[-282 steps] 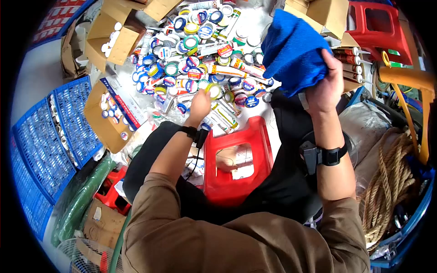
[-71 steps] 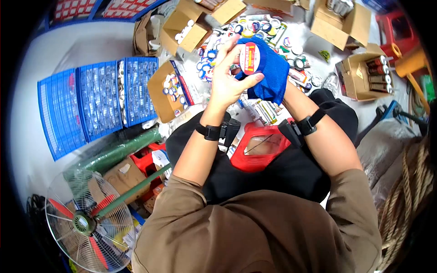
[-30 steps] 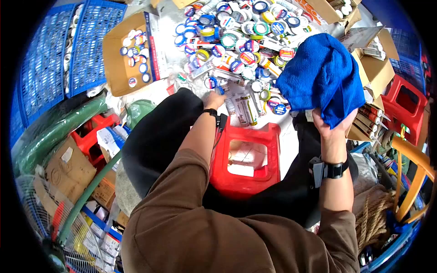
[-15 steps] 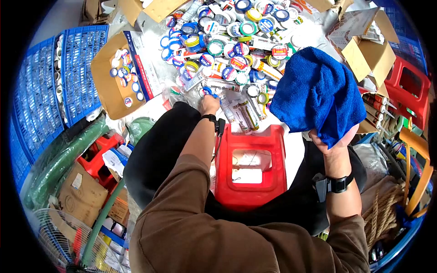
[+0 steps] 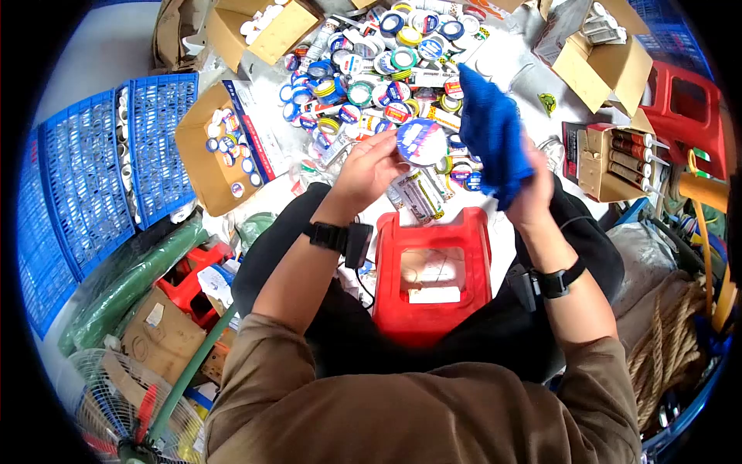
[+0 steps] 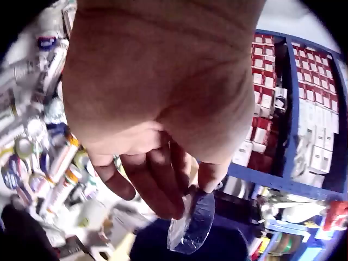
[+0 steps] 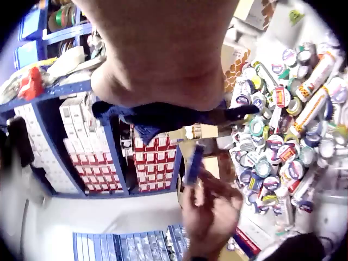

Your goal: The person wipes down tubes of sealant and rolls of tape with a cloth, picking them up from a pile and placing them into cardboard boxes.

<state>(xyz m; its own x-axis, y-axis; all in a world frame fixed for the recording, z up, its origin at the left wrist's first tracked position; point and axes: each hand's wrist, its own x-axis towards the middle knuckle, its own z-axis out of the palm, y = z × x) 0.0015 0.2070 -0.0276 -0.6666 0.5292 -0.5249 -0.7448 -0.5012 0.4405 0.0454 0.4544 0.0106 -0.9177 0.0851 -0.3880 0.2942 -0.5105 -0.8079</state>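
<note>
My left hand (image 5: 362, 176) pinches a roll of tape (image 5: 422, 142) by its edge between thumb and fingers. The roll's round blue-and-white label faces up in the head view. In the left wrist view the roll (image 6: 197, 224) shows edge-on, its rim blue and shiny. Close on its right, a blue cloth (image 5: 491, 138) hangs in my right hand (image 5: 533, 192), which grips it from the side; most of those fingers are hidden behind it. A gap lies between cloth and roll. Beyond both hands spreads a heap of tape rolls and printed tubes (image 5: 359, 93).
A red stool (image 5: 433, 329) stands between the knees. Left of the heap is a carton (image 5: 197, 174) with small rolls, beside blue crates (image 5: 85, 170). At the right are a carton of sealant tubes (image 5: 595, 166) and another carton (image 5: 583, 73). A fan (image 5: 135, 398) stands lower left.
The left hand has come up from the heap with a blue-labelled roll. The right hand has moved inward and turned, so the cloth now shows edge-on beside the roll.
</note>
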